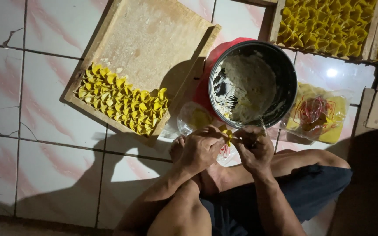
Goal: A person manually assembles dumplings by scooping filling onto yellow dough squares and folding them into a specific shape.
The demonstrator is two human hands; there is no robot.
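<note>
Wrapper [227,134], yellow and partly folded, sits pinched between your two hands just in front of your crossed legs, directly below the rim of the dark bowl [285,65] of pale filling. Your left hand [200,148] closes on it from the left, your right hand [254,148] from the right, fingertips meeting over it, so neither hand is nearer; its long axis cannot be told. The wooden tray [149,39] with rows of folded yellow pieces [123,102] lies up and to your left on the tiled floor [44,166], nearer your left hand. A bag of wrappers [316,113] lies to your right.
</note>
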